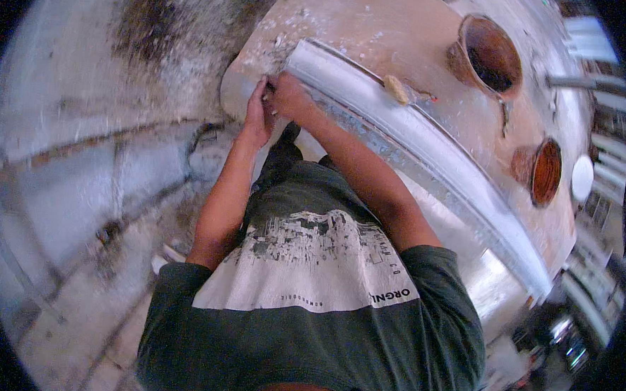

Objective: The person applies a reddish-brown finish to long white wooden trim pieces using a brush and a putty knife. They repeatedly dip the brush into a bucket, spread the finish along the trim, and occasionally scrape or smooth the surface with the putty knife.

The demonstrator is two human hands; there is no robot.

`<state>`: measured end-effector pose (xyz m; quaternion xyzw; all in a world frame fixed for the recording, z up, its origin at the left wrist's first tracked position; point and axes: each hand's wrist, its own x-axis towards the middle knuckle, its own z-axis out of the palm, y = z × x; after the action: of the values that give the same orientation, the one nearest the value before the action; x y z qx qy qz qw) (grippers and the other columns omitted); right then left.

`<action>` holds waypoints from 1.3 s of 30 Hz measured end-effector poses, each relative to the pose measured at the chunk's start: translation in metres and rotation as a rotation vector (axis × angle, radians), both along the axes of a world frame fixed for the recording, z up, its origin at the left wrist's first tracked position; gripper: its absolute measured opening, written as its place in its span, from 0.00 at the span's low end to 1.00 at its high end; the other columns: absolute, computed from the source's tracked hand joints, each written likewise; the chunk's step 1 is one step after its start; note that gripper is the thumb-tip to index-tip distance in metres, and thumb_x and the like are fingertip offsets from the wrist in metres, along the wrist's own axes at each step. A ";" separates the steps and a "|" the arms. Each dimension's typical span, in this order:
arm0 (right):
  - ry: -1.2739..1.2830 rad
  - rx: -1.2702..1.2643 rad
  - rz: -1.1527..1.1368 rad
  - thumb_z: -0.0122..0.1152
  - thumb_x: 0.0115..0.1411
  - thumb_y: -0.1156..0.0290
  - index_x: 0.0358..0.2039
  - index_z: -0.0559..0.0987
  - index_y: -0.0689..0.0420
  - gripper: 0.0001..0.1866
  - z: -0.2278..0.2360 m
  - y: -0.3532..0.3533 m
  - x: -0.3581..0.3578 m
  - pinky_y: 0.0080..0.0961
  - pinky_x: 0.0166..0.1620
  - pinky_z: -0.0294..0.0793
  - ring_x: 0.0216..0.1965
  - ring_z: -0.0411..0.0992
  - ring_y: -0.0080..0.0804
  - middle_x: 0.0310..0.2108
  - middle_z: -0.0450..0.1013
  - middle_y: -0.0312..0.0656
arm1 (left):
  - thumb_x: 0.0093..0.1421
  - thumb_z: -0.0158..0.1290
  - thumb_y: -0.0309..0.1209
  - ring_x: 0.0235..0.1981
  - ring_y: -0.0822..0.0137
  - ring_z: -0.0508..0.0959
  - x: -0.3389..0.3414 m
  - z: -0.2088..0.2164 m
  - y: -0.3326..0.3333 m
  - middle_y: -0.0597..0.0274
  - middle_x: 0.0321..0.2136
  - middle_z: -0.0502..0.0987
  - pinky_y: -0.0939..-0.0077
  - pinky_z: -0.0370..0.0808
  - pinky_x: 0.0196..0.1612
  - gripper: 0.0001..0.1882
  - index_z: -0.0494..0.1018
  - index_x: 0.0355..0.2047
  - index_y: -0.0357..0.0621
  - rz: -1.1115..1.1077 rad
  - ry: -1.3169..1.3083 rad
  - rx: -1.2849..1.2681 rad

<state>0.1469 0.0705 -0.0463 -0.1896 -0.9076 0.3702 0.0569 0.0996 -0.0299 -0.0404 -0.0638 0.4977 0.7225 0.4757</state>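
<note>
Dark green shirt [312,344] with a pale print fills the near part of my view. Beyond it, I see the left hand [259,116] and right hand [290,96] close together, fingers bent, by the left end of a long silvery strip [429,138]; I cannot tell whether either grasps anything. Stretching right, the strip lies along the near side of the counter [399,30], a yellowish block [396,90] at its far edge, two brown pots farther off: one [461,62], another [523,164].
</note>
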 end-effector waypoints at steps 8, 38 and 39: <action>-0.734 0.386 -1.277 0.46 0.54 0.36 0.48 0.74 0.61 0.38 0.009 0.156 0.146 0.41 0.51 0.66 0.49 0.70 0.44 0.43 0.73 0.54 | 0.64 0.42 0.40 0.23 0.72 0.71 -0.082 0.028 0.012 0.68 0.22 0.68 0.73 0.74 0.29 0.18 0.67 0.48 0.44 -0.285 0.220 -0.058; 0.297 0.442 -0.813 0.56 0.50 0.74 0.38 0.79 0.54 0.13 0.043 0.071 0.177 0.34 0.46 0.71 0.42 0.72 0.38 0.40 0.75 0.42 | 0.59 0.50 0.25 0.24 0.75 0.71 -0.086 0.039 0.071 0.68 0.26 0.70 0.81 0.69 0.17 0.09 0.66 0.40 0.45 -0.675 0.291 0.005; 0.380 0.414 -0.598 0.57 0.47 0.70 0.33 0.80 0.52 0.11 0.052 0.069 0.130 0.38 0.48 0.68 0.42 0.72 0.43 0.35 0.76 0.43 | 0.59 0.50 0.25 0.24 0.75 0.71 -0.083 0.035 0.073 0.68 0.26 0.70 0.81 0.69 0.18 0.09 0.66 0.40 0.45 -0.712 0.328 0.007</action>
<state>0.2772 0.1399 0.0056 -0.3576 -0.8413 0.1752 0.3656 0.0169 0.0432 -0.0051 0.2307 0.5558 0.5144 0.6109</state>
